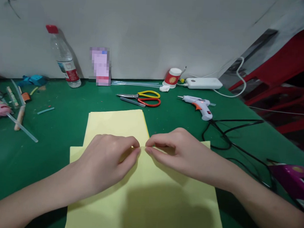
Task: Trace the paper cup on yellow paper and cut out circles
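A large sheet of yellow paper (108, 209) lies in front of me on the green table. My left hand (108, 155) pinches its far edge near the middle between thumb and forefinger. Close beside it, my right hand (175, 148) pinches the same edge, the fingertips of both hands almost meeting. Behind the hands lies a smaller stack of yellow paper (114, 124), its near part covered by the large sheet and my left hand. A shadow falls across the middle of the large sheet.
Scissors (147, 98) with yellow and red handles lie beyond the paper. A glue gun (199, 105) with a black cord is at the right, near a power strip (204, 83) and a paper cup (172, 77). A bottle (66, 61) leans at the wall; a purple iron-like object (291, 178) sits far right.
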`<action>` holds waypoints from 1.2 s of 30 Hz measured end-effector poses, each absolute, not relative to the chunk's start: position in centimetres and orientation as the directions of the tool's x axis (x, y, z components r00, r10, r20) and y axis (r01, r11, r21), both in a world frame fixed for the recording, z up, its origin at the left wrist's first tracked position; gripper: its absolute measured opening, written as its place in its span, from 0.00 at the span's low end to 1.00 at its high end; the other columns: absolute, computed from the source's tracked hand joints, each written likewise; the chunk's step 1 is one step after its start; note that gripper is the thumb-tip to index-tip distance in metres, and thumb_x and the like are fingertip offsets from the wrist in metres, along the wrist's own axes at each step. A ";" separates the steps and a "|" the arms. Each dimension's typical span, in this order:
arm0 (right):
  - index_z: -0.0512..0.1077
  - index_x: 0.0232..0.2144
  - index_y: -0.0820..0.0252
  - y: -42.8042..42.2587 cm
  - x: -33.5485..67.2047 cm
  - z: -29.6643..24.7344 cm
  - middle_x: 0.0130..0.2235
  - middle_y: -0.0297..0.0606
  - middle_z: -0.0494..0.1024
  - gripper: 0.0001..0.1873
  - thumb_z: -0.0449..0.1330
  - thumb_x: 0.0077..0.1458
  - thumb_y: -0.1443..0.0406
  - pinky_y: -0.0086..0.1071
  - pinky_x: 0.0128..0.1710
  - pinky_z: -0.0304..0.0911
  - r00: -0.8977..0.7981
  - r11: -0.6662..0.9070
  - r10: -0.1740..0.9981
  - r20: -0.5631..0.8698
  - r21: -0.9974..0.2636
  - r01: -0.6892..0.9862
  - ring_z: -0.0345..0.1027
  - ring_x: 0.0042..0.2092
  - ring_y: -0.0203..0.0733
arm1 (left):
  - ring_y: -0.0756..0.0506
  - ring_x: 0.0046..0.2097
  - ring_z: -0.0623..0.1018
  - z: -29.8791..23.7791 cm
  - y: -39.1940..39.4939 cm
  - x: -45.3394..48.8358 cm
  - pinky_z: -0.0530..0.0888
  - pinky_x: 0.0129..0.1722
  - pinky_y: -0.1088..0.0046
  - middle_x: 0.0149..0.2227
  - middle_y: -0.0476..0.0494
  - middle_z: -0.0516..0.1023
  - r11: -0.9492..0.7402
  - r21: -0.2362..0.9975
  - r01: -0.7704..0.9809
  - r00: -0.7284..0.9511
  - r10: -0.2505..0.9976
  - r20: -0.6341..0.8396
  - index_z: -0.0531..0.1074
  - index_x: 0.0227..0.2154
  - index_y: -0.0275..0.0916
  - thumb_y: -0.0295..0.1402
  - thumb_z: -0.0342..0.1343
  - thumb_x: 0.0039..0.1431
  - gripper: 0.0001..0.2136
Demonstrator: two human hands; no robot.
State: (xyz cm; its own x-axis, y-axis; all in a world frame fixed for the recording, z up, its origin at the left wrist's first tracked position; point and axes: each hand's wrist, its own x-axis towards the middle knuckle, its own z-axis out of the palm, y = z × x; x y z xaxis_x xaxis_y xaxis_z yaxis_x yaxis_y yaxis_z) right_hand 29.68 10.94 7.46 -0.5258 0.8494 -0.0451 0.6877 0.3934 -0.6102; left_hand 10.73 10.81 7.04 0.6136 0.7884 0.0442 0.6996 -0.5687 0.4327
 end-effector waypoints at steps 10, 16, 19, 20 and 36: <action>0.70 0.25 0.59 10.6 30.3 8.1 0.20 0.29 0.66 0.09 0.51 0.53 0.69 0.24 0.22 0.50 -0.611 0.405 0.792 -0.011 -0.740 0.537 0.56 0.22 0.30 | 0.53 0.27 0.72 8.4 10.8 11.0 0.65 0.28 0.81 0.27 0.54 0.75 -0.500 0.728 0.469 0.664 0.743 0.083 0.70 0.29 0.41 0.27 0.46 0.57 0.08; 0.70 0.25 0.60 10.7 30.2 8.1 0.21 0.29 0.67 0.10 0.52 0.54 0.66 0.23 0.22 0.51 -0.624 0.403 0.782 0.016 -0.776 0.485 0.57 0.23 0.30 | 0.54 0.28 0.72 8.6 10.9 11.0 0.66 0.29 0.83 0.26 0.55 0.75 -0.435 0.806 0.401 0.667 0.742 0.068 0.71 0.28 0.40 0.27 0.48 0.57 0.08; 0.70 0.24 0.60 10.7 30.0 8.1 0.20 0.29 0.67 0.10 0.52 0.54 0.67 0.23 0.22 0.51 -0.631 0.401 0.776 0.026 -0.792 0.460 0.56 0.23 0.29 | 0.54 0.27 0.71 8.6 11.0 11.1 0.65 0.28 0.84 0.25 0.56 0.74 -0.383 0.847 0.368 0.668 0.743 0.046 0.71 0.27 0.39 0.26 0.48 0.56 0.08; 0.70 0.24 0.61 10.6 30.0 8.2 0.20 0.29 0.66 0.10 0.52 0.54 0.67 0.23 0.22 0.51 -0.627 0.395 0.778 0.024 -0.795 0.460 0.56 0.22 0.29 | 0.54 0.27 0.70 8.5 11.1 11.2 0.65 0.27 0.84 0.25 0.56 0.74 -0.367 0.859 0.357 0.665 0.746 0.042 0.71 0.26 0.39 0.26 0.48 0.56 0.08; 0.71 0.21 0.60 10.1 29.3 7.8 0.19 0.24 0.69 0.10 0.55 0.48 0.75 0.20 0.21 0.52 -0.475 0.468 0.842 0.256 -0.783 0.409 0.58 0.21 0.25 | 0.57 0.24 0.67 8.1 10.8 11.6 0.62 0.24 0.86 0.21 0.57 0.71 -0.355 0.872 0.338 0.561 0.820 0.116 0.70 0.24 0.37 0.23 0.50 0.54 0.08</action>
State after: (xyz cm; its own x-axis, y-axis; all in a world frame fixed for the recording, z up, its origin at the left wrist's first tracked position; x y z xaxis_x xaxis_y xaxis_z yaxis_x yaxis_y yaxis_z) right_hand 29.28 10.07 7.77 -0.4749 0.8421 0.2556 0.4094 0.4685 -0.7829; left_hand 11.55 10.77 8.06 0.5606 0.8199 0.1162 0.3381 -0.3548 0.8717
